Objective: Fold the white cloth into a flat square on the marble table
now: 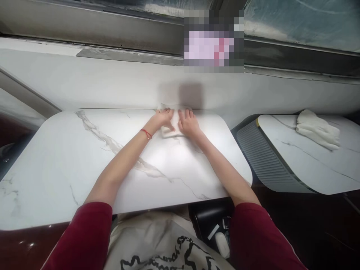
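Observation:
A folded white cloth point(168, 133) lies on the white marble-patterned tabletop point(180, 165), at its far edge against the wall. My left hand point(164, 119) rests on the cloth's left part, fingers stretched forward and thumb spread to the right. A red cord bracelet point(146, 133) circles that wrist. On the cloth's right part lies my right hand point(189, 123), fingers extended and slightly apart. Both palms face down and press on the cloth; neither hand is visibly wrapped round it. Parts of the cloth are hidden under the hands.
Behind the table rises a white wall point(112, 82) below a window frame point(112, 26). To the right stands another marble-topped table point(303, 161) with a ribbed side, bearing a crumpled white cloth point(317, 129). A dark bag-like object point(209, 215) with small items sits below the near edge.

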A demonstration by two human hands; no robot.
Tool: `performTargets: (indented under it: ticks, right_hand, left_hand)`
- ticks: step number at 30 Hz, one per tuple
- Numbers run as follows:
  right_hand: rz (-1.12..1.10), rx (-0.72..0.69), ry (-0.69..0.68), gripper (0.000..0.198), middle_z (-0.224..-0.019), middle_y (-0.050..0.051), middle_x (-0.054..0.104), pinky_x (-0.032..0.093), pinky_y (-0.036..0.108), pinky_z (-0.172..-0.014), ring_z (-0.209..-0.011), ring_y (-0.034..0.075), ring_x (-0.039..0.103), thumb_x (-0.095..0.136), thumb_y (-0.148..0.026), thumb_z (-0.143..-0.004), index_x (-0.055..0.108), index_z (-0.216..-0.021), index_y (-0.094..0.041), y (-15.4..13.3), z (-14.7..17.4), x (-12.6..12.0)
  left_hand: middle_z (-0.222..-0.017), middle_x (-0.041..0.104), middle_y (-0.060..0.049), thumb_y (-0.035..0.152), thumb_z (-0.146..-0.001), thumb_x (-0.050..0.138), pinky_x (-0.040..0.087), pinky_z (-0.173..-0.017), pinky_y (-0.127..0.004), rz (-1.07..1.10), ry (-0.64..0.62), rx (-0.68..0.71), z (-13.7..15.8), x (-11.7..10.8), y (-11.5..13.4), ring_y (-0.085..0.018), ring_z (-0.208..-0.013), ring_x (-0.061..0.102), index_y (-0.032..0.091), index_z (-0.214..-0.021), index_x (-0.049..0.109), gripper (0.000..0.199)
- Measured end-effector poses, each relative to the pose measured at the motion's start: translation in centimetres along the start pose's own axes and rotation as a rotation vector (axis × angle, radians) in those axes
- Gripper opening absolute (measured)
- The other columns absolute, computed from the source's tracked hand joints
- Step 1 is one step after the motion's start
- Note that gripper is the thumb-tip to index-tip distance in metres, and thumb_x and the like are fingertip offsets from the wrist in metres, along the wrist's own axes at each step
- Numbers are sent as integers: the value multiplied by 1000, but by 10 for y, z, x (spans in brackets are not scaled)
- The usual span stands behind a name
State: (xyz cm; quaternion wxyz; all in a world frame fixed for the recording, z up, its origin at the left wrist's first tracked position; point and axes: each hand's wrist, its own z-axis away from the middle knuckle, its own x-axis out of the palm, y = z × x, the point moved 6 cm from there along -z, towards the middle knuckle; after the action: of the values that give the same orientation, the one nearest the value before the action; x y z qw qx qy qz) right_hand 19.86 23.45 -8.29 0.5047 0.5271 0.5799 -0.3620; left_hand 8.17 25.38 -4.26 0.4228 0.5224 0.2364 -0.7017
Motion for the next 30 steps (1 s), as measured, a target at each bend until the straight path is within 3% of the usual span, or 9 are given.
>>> performTargets:
  ticks: [8, 16, 19, 22, 26, 30]
  right_hand:
    - [-21, 45, 28, 62, -147, 28, 46, 38, 49, -99, -124, 39, 44, 27, -26, -99, 41, -156, -7, 2, -2, 3]
    - [-54, 26, 1, 60, -149, 30, 45, 40, 49, -98, -125, 39, 45, 28, -23, -100, 43, -155, -6, -7, 12, -11]
    - [-22, 3, -37, 59, -150, 32, 44, 40, 49, -96, -128, 40, 45, 28, -24, -101, 43, -155, -5, -17, 29, -21]
    - [3, -50, -50, 59, -145, 34, 48, 39, 49, -94, -124, 40, 47, 29, -26, -101, 45, -153, -3, -30, 55, -32]
    - [-14, -189, 13, 55, -131, 29, 57, 36, 49, -94, -116, 37, 48, 33, -30, -101, 54, -144, -4, -55, 103, -52]
    - [-61, -312, 96, 48, -137, 28, 54, 36, 48, -96, -128, 40, 43, 39, -34, -101, 61, -135, -8, -81, 156, -75]
  left_hand:
    - [-172, 17, -21, 63, -83, 70, 11, -127, -54, 34, 15, 10, 8, -2, -6, -32, -159, 17, 15, -162, 19, 105]
    - [-173, 13, -18, 58, -95, 49, 12, -127, -51, 30, 56, 73, 35, 5, -8, -26, -160, 12, 17, -162, 19, 84]
    - [-171, 23, -19, 52, -97, 46, 20, -125, -47, 17, 68, 89, 53, 8, -3, -26, -158, 22, 15, -159, 28, 74]
    - [-160, 43, -20, 51, -97, 48, 33, -117, -45, -36, 126, 111, 80, 12, 6, -30, -146, 42, 13, -148, 46, 64]
    - [-128, 67, -18, 48, -94, 52, 45, -100, -40, -122, 184, 156, 128, 22, 22, -31, -118, 65, 11, -120, 64, 47]
    - [-104, 74, -15, 49, -93, 58, 46, -91, -39, -158, 154, 184, 179, 33, 41, -29, -96, 71, 14, -102, 68, 38]
